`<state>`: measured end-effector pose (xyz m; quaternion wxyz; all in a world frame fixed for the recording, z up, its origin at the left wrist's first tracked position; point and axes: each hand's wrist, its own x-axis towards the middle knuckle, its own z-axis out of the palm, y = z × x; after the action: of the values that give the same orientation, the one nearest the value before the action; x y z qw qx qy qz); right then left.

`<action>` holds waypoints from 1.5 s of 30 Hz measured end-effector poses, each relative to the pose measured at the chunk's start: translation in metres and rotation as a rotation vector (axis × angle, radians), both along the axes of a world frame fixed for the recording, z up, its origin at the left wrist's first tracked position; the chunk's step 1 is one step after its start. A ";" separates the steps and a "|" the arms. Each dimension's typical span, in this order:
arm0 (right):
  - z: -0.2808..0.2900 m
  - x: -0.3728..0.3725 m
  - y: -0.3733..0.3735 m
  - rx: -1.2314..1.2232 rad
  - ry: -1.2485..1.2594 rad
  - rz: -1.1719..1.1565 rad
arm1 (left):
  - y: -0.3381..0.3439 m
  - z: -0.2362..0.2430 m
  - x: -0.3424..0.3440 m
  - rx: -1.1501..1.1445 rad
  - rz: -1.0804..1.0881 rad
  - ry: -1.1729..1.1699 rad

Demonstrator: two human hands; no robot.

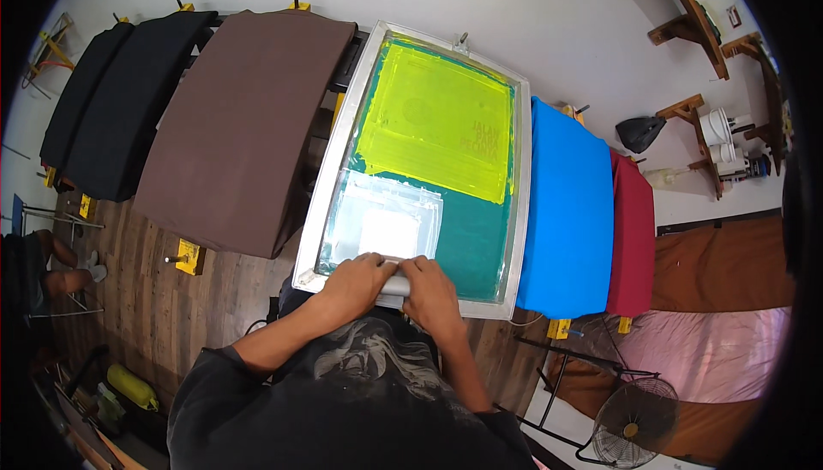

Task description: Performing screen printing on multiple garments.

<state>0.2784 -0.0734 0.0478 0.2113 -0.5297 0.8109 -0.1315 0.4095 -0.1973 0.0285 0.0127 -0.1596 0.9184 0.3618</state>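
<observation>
Both hands grip one squeegee (396, 284) at the near rail of the screen frame (521, 213), dead centre, 6 o'clock of the frame. Left hand (356, 281) and right hand (431, 294) sit side by side, fingers curled together over the handle, likely for even pressure across the blade. Blade edge itself is hidden under the knuckles. Whitish ink patch (387, 228) lies just beyond, at 12 o'clock from the hands. Yellow stencil area (437, 123) fills the far half of the green mesh. Brown shirt (244, 119) on a board at 10 o'clock, blue shirt (570, 213) at 2 o'clock, red shirt (633, 239) past it. Fan (634, 423) on the floor at 4 o'clock.
</observation>
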 end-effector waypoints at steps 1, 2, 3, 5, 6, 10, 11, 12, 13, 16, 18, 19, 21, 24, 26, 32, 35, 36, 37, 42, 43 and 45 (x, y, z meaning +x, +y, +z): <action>0.002 0.002 0.001 -0.008 -0.019 -0.004 | 0.000 0.001 0.000 0.001 0.003 0.001; 0.004 0.000 -0.001 -0.007 -0.019 -0.001 | -0.001 0.002 -0.001 -0.013 0.000 0.036; 0.006 -0.002 -0.004 0.037 -0.021 -0.005 | -0.003 0.003 -0.001 -0.027 -0.007 0.068; 0.014 -0.009 -0.017 0.076 0.001 -0.015 | -0.016 0.006 -0.010 -0.044 -0.027 0.083; 0.014 -0.014 -0.024 0.016 0.026 0.003 | -0.023 0.010 -0.015 -0.056 -0.008 0.082; 0.013 -0.046 -0.062 -0.013 0.092 -0.008 | -0.061 0.007 -0.053 -0.060 0.034 0.044; 0.012 -0.053 -0.071 0.048 0.103 -0.018 | -0.067 0.010 -0.060 -0.034 0.044 -0.025; 0.007 -0.060 -0.075 0.049 0.102 -0.018 | -0.070 0.008 -0.064 -0.034 0.044 -0.026; 0.002 -0.067 -0.077 0.059 0.059 0.002 | -0.072 0.005 -0.067 -0.025 0.038 -0.037; -0.006 -0.065 -0.071 0.018 0.029 0.022 | -0.063 0.002 -0.061 -0.001 0.005 -0.036; -0.007 -0.052 -0.057 -0.101 0.036 0.015 | -0.050 -0.007 -0.048 -0.011 0.095 0.229; -0.005 -0.044 -0.050 -0.100 0.030 0.003 | -0.043 -0.005 -0.042 0.007 0.104 0.219; -0.001 -0.027 -0.038 -0.047 0.014 -0.010 | -0.031 -0.008 -0.025 -0.021 0.071 0.203; 0.001 -0.010 -0.018 -0.016 -0.058 -0.023 | -0.013 -0.004 -0.005 -0.060 -0.002 0.175; 0.006 -0.006 -0.014 0.010 -0.064 -0.029 | -0.011 0.003 -0.002 -0.030 -0.017 0.213; 0.012 -0.029 -0.034 0.038 -0.004 0.049 | -0.040 0.019 -0.028 -0.073 -0.077 -0.038; 0.015 -0.055 -0.068 0.065 0.032 0.004 | -0.067 0.024 -0.057 -0.048 -0.039 -0.071; 0.007 -0.065 -0.075 0.045 0.051 0.006 | -0.074 0.021 -0.067 -0.042 -0.029 -0.085; 0.005 -0.069 -0.080 0.038 0.053 0.012 | -0.078 0.017 -0.072 -0.035 -0.009 -0.099; -0.009 -0.071 -0.076 0.060 0.028 0.039 | -0.067 0.000 -0.067 -0.054 0.036 -0.031; -0.007 -0.065 -0.070 0.047 0.024 0.019 | -0.061 -0.008 -0.062 -0.063 0.039 0.051; -0.011 -0.055 -0.060 -0.015 0.035 0.009 | -0.050 -0.014 -0.053 -0.018 0.076 0.197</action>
<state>0.2234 -0.1334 0.0368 0.1939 -0.5372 0.8110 -0.1272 0.3564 -0.2477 0.0147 -0.0927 -0.1581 0.9117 0.3676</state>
